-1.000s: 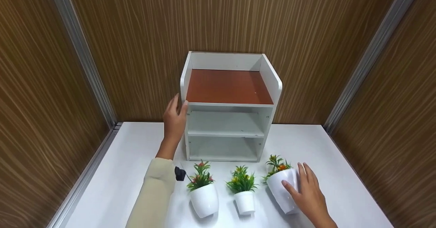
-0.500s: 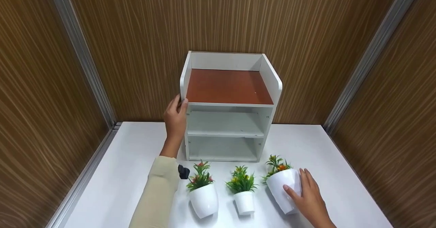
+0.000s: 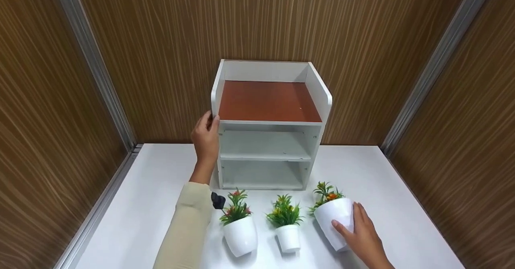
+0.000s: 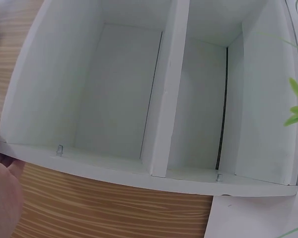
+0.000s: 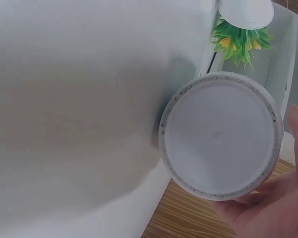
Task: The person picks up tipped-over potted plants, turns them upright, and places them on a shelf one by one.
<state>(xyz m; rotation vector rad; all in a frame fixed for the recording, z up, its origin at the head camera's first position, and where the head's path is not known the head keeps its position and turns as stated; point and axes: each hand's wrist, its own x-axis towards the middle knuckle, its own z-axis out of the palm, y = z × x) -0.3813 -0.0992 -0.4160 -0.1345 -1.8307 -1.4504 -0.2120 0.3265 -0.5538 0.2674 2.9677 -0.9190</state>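
A white shelf unit [image 3: 270,122] with a reddish-brown top stands at the back of the table. My left hand [image 3: 206,140] grips the front edge of its left side panel, thumb in front and fingers behind. In the left wrist view only part of that hand [image 4: 4,198] shows, at the lower left. At the right, my right hand [image 3: 365,239] holds a white flowerpot [image 3: 330,220] with orange flowers, thumb and fingers on opposite sides. The right wrist view shows this pot's round base [image 5: 221,139] facing the camera; the pot lies tilted, its plant toward the shelf.
A small white pot [image 3: 289,239] with yellow flowers lies in the middle of the white table [image 3: 132,204]. Left of it lies another white pot [image 3: 240,237] with pinkish-red flowers, near the left sleeve [image 3: 183,224]. Wood-grain panels [image 3: 265,19] enclose the table at the back and sides.
My left fingers have closed onto the shelf's side panel. My right fingers have come down against the right pot and now hold it. The pots and shelf stay in place.
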